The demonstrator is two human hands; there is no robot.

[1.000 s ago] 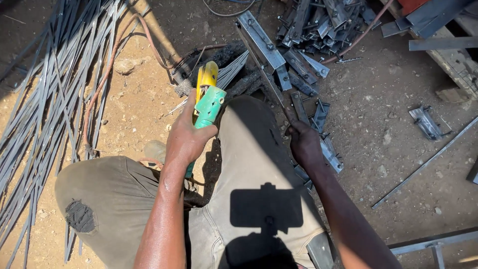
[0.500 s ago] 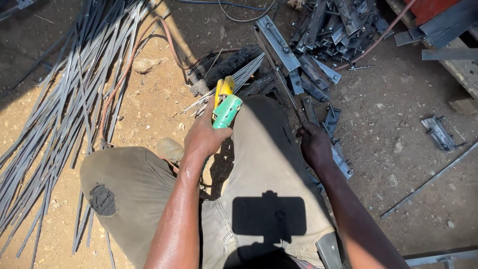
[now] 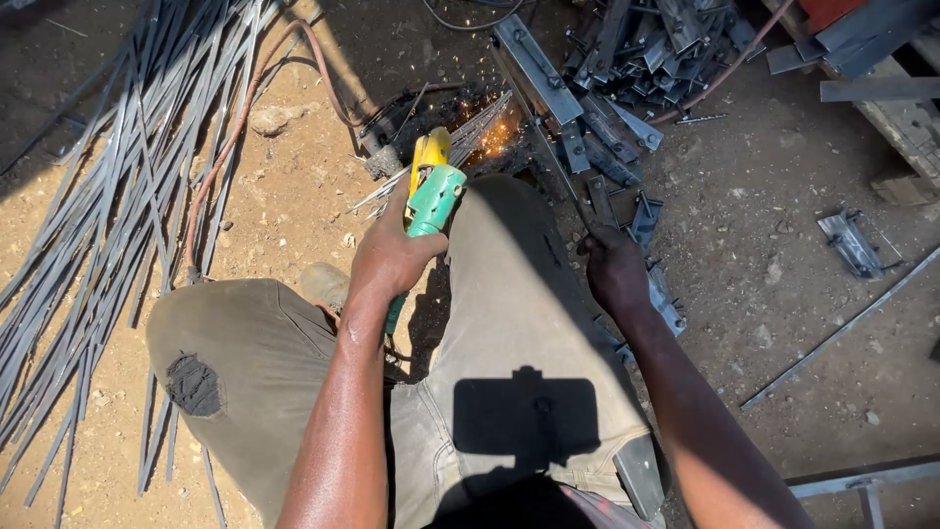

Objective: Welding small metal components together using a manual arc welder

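A bundle of thin metal strips (image 3: 108,196) fanned across the upper left; a pile of steel brackets (image 3: 627,59) filled the upper centre. Left hand (image 3: 392,260) gripped the green-yellow grinder (image 3: 431,191), centre, sparking; right hand (image 3: 615,269) clenched a thin rod (image 3: 548,147)

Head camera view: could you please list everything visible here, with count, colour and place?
Green and yellow angle grinder: one, centre, gripped by the left hand.
Orange sparks: a cluster, just beyond the grinder.
Thin grey steel rods: many, spread over the sandy ground at left.
Reddish hose: one, curving across the rods.
Grey metal brackets and bars: a pile, top centre-right.
Long grey metal strip: one, held by the right hand.
Small grey bracket: one, alone at right.
Khaki trousers: one pair, centre.
Left hand: on the grinder.
Right hand: on the strip.
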